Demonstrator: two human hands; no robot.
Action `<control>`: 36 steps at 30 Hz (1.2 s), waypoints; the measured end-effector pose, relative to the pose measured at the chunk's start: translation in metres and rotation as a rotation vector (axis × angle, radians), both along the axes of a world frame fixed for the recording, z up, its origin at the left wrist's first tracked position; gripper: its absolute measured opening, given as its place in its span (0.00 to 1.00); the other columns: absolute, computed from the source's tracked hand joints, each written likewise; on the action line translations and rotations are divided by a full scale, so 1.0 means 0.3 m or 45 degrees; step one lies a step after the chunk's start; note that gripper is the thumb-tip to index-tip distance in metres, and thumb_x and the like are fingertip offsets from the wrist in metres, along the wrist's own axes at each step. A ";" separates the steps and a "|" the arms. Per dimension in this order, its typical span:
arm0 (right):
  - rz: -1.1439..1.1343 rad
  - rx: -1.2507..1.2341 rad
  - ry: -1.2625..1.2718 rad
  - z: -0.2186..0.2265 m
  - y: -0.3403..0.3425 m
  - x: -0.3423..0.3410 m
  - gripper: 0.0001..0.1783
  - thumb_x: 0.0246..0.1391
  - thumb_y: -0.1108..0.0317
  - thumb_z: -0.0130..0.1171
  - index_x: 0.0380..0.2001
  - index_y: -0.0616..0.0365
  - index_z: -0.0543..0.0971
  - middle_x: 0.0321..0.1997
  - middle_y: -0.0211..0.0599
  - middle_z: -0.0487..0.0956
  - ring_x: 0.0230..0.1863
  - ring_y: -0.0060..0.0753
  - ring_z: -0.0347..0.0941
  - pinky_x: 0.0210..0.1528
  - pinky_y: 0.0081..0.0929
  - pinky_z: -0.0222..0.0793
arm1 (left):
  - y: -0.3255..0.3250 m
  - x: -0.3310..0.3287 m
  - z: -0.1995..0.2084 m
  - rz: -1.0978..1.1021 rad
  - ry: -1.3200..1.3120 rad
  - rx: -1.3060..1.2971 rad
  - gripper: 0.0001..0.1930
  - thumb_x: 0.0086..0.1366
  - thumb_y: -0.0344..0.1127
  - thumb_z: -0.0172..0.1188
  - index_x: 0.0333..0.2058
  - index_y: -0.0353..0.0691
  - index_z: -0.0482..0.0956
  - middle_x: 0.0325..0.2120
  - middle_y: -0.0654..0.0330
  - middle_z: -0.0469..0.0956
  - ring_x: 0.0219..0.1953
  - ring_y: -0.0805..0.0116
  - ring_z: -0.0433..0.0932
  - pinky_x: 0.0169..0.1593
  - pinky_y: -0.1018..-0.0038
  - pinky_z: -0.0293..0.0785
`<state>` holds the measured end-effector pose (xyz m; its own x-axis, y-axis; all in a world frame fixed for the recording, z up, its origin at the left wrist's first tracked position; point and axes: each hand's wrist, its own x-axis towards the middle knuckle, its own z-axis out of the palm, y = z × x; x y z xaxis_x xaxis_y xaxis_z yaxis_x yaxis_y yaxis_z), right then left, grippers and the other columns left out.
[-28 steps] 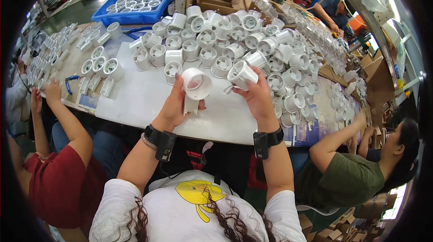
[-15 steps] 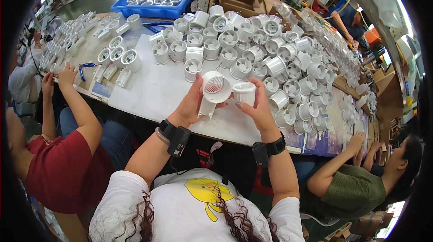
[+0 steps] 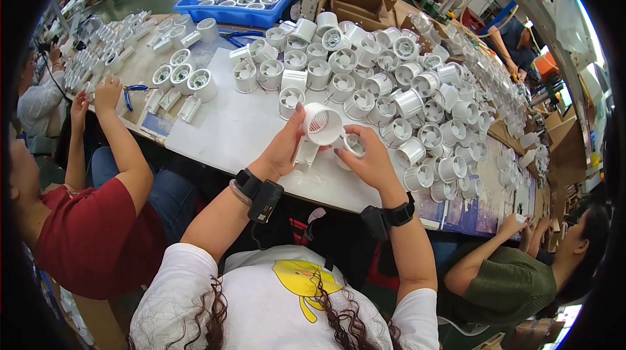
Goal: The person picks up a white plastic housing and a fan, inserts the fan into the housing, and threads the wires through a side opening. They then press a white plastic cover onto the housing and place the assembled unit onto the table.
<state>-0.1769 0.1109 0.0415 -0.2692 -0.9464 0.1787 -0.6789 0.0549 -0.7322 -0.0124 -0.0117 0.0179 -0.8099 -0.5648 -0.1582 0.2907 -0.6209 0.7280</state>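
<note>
My left hand point(image 3: 282, 149) is closed around a white plastic housing point(image 3: 331, 117), a round open cup with a slatted grille inside and a short stem pointing down. In my right hand point(image 3: 373, 162) is a smaller white cylindrical fan unit point(image 3: 354, 144), gripped between thumb and fingers. It is tilted, its round opening turned up toward me, and sits right beside the housing's rim. Whether the two parts touch I cannot tell. Just beyond my hands, a large pile of white fan units point(image 3: 378, 83) covers the table.
A blue tray point(image 3: 225, 16) of round white parts stands at the back, near a cardboard box point(image 3: 355, 6). Blue-handled pliers point(image 3: 128, 97) lie at left beside more white housings point(image 3: 201, 85). Co-workers sit on both sides: a red sleeve point(image 3: 98, 233) left, a green sleeve point(image 3: 505, 278) right.
My right hand has tilted the small fan unit and brought it closer to the housing. The housing has turned slightly in my left hand. The whole view has shifted a little.
</note>
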 end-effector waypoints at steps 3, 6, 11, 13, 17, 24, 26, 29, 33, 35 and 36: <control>0.015 -0.002 -0.045 -0.027 -0.080 -0.039 0.35 0.43 0.63 0.69 0.54 0.63 0.69 0.51 0.44 0.75 0.54 0.38 0.71 0.56 0.31 0.65 | -0.047 0.004 0.020 0.068 -0.015 0.010 0.34 0.69 0.64 0.35 0.57 0.41 0.68 0.48 0.56 0.76 0.49 0.62 0.77 0.50 0.65 0.77; 0.073 0.040 -0.093 -0.023 -0.206 -0.050 0.39 0.42 0.61 0.69 0.57 0.64 0.66 0.54 0.46 0.74 0.56 0.39 0.70 0.58 0.32 0.64 | -0.087 0.040 0.014 0.139 -0.018 0.046 0.33 0.69 0.64 0.36 0.57 0.43 0.68 0.47 0.59 0.77 0.47 0.65 0.78 0.48 0.68 0.77; 0.151 0.152 -0.072 -0.027 -0.396 -0.026 0.48 0.39 0.56 0.70 0.62 0.65 0.59 0.56 0.52 0.73 0.58 0.45 0.70 0.58 0.34 0.64 | -0.127 0.088 -0.001 0.214 0.002 0.105 0.32 0.68 0.65 0.37 0.57 0.47 0.67 0.45 0.63 0.77 0.44 0.70 0.77 0.43 0.71 0.78; 0.163 0.157 -0.050 -0.051 -0.459 -0.011 0.50 0.38 0.55 0.70 0.62 0.65 0.58 0.55 0.54 0.73 0.58 0.47 0.70 0.58 0.35 0.65 | -0.137 0.104 0.005 0.236 -0.007 0.096 0.31 0.68 0.65 0.37 0.57 0.47 0.67 0.45 0.63 0.77 0.43 0.71 0.77 0.43 0.70 0.78; 0.204 0.170 -0.053 -0.067 -0.547 0.032 0.52 0.36 0.52 0.72 0.61 0.66 0.59 0.55 0.54 0.73 0.58 0.47 0.70 0.58 0.35 0.65 | -0.160 0.126 0.018 0.334 -0.044 0.003 0.32 0.68 0.66 0.37 0.57 0.47 0.67 0.45 0.63 0.77 0.43 0.71 0.77 0.42 0.71 0.78; 0.295 0.236 -0.186 -0.027 -0.661 0.122 0.49 0.33 0.48 0.73 0.55 0.65 0.66 0.53 0.52 0.75 0.55 0.45 0.73 0.56 0.34 0.68 | -0.265 0.164 -0.018 0.466 -0.059 -0.052 0.32 0.68 0.65 0.37 0.50 0.44 0.73 0.39 0.62 0.80 0.37 0.71 0.79 0.37 0.73 0.79; 0.244 0.193 -0.161 -0.040 -0.692 0.143 0.47 0.34 0.48 0.73 0.54 0.64 0.67 0.52 0.52 0.75 0.54 0.46 0.73 0.55 0.34 0.68 | -0.312 0.175 -0.032 0.455 -0.052 -0.064 0.32 0.68 0.65 0.37 0.49 0.44 0.74 0.37 0.62 0.80 0.35 0.71 0.79 0.35 0.74 0.78; 0.141 0.102 -0.108 -0.061 -0.733 0.158 0.43 0.35 0.49 0.72 0.52 0.62 0.69 0.51 0.52 0.76 0.53 0.47 0.74 0.54 0.35 0.69 | -0.371 0.178 -0.037 0.431 -0.037 -0.095 0.31 0.67 0.66 0.38 0.46 0.44 0.76 0.35 0.62 0.80 0.32 0.71 0.79 0.32 0.75 0.77; 0.239 0.148 -0.174 -0.063 -0.784 0.162 0.40 0.35 0.51 0.72 0.50 0.61 0.71 0.51 0.54 0.76 0.52 0.50 0.74 0.54 0.37 0.69 | -0.418 0.169 -0.023 0.461 -0.071 -0.077 0.32 0.67 0.67 0.38 0.42 0.45 0.77 0.31 0.62 0.80 0.28 0.71 0.78 0.29 0.76 0.75; 0.211 0.086 -0.097 -0.065 -0.800 0.169 0.34 0.38 0.55 0.71 0.49 0.59 0.73 0.50 0.50 0.77 0.52 0.50 0.73 0.53 0.36 0.69 | -0.437 0.160 -0.027 0.490 -0.060 -0.090 0.32 0.67 0.67 0.38 0.43 0.44 0.77 0.31 0.62 0.80 0.28 0.71 0.78 0.30 0.75 0.75; 0.194 0.057 -0.058 -0.068 -0.806 0.176 0.32 0.39 0.57 0.70 0.48 0.58 0.74 0.49 0.47 0.77 0.51 0.50 0.73 0.53 0.36 0.69 | -0.446 0.159 -0.032 0.502 -0.054 -0.096 0.33 0.67 0.67 0.38 0.43 0.43 0.77 0.31 0.62 0.80 0.28 0.70 0.78 0.30 0.75 0.75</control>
